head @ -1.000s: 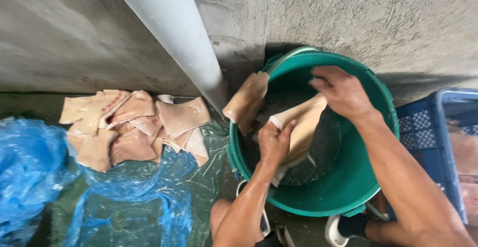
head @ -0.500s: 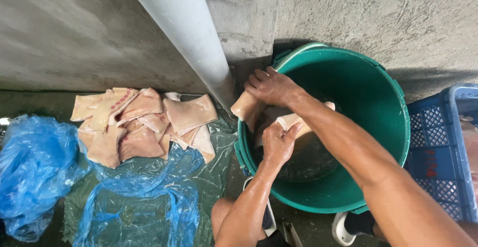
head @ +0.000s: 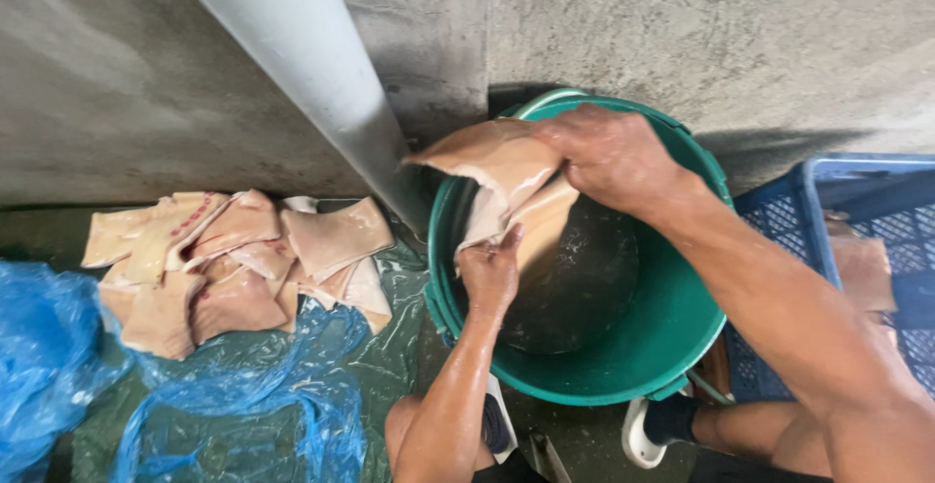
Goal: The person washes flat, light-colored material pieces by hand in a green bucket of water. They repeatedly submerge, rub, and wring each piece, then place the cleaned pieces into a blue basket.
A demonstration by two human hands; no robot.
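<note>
Both hands clamp a pale pink floppy slab of raw pork skin at the green plastic bucket's left rim: right hand on top, left hand below. Looks wet, slippery, limp; grip edges firmly.

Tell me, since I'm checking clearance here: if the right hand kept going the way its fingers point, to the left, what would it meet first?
Probably the grey pipe. The right hand grips a pale meat slab whose tip nearly reaches it, over the green bucket rim; depth is unclear.
</note>
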